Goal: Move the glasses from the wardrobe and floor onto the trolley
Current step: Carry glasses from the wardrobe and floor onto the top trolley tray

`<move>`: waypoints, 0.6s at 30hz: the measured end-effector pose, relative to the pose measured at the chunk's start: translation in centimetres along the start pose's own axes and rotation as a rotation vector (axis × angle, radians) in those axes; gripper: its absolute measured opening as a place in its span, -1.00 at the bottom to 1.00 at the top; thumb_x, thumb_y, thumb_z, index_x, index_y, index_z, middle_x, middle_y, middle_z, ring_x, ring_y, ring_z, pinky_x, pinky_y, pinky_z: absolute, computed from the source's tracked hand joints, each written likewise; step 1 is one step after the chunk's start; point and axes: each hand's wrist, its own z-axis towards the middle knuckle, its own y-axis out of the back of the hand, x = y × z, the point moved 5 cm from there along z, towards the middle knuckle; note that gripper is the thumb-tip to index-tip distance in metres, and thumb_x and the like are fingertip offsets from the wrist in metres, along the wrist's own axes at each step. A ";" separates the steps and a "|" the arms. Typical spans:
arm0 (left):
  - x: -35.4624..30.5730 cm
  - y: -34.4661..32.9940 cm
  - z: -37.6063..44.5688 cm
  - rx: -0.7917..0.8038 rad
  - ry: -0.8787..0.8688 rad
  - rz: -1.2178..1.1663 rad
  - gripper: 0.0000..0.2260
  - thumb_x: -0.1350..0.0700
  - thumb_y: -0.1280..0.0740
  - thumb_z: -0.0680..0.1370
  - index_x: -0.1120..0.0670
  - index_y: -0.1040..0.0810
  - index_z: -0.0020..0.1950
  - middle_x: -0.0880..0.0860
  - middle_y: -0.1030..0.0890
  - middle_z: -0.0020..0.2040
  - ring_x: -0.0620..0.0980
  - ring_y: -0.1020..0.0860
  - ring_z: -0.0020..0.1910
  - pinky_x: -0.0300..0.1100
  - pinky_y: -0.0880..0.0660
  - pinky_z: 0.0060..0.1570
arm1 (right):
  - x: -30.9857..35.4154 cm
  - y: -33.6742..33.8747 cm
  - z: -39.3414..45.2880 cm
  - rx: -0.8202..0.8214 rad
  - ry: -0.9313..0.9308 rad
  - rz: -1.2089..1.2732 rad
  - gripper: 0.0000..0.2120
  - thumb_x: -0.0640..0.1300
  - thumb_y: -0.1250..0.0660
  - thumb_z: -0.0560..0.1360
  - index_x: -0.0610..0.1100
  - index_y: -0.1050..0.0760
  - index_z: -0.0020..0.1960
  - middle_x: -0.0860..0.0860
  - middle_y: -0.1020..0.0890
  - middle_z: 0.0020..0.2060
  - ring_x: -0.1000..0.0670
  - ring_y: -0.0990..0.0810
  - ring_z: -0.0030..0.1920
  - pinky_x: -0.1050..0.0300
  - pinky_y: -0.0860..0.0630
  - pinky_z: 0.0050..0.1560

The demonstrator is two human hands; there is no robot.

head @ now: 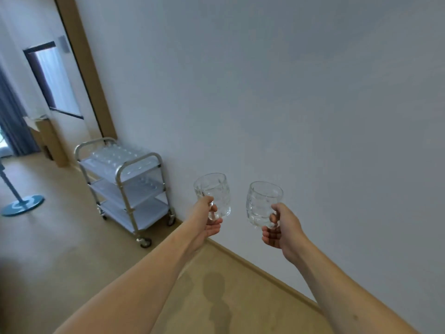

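My left hand (208, 221) holds a clear ribbed glass (213, 192) upright by its lower part, thumb and fingers curled round it. My right hand (280, 229) grips a second clear ribbed glass (263, 201) the same way. Both arms reach forward in front of a white wall. The metal trolley (122, 182) stands against the wall to the left, further off than my hands, with three white shelves. Several glasses (115, 154) stand in rows on its top shelf and a few on the middle shelf.
A white wall (289, 92) fills the right side, meeting the beige floor (60, 237) at a skirting board. A blue round-based stand (22, 204) is at the left. A wooden door frame (86, 68) and a dark window lie beyond the trolley.
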 end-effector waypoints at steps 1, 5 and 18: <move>-0.2 1.8 0.4 -0.029 -0.001 -0.018 -0.71 -0.08 -0.24 0.62 0.10 -0.48 -0.16 0.22 -0.59 -0.22 0.11 -0.55 -0.29 -0.09 -0.57 -0.15 | -0.1 -2.0 0.5 0.027 -0.008 -0.019 -0.65 0.06 -0.28 0.53 -0.09 -0.36 -0.34 -0.15 -0.54 -0.39 -0.10 -0.50 -0.44 0.05 -0.60 -0.35; -1.2 8.6 2.2 -0.147 -0.011 -0.099 -0.73 -0.07 -0.25 0.63 0.13 -0.52 -0.07 0.26 -0.61 -0.11 0.17 -0.57 -0.13 0.03 -0.58 0.08 | -0.5 -10.0 3.1 0.133 -0.032 -0.085 -0.66 0.06 -0.29 0.53 -0.10 -0.37 -0.34 -0.16 -0.55 -0.40 -0.10 -0.51 -0.44 0.03 -0.61 -0.33; -8.5 28.0 12.6 -0.543 -0.039 -0.215 -0.74 -0.06 -0.22 0.62 0.11 -0.49 -0.11 0.20 -0.57 -0.21 0.06 -0.50 -0.32 -0.08 -0.54 -0.17 | -0.1 -37.1 14.2 0.497 -0.084 -0.228 -0.62 0.10 -0.27 0.52 -0.04 -0.38 -0.41 -0.14 -0.56 -0.44 -0.07 -0.52 -0.49 0.12 -0.57 -0.42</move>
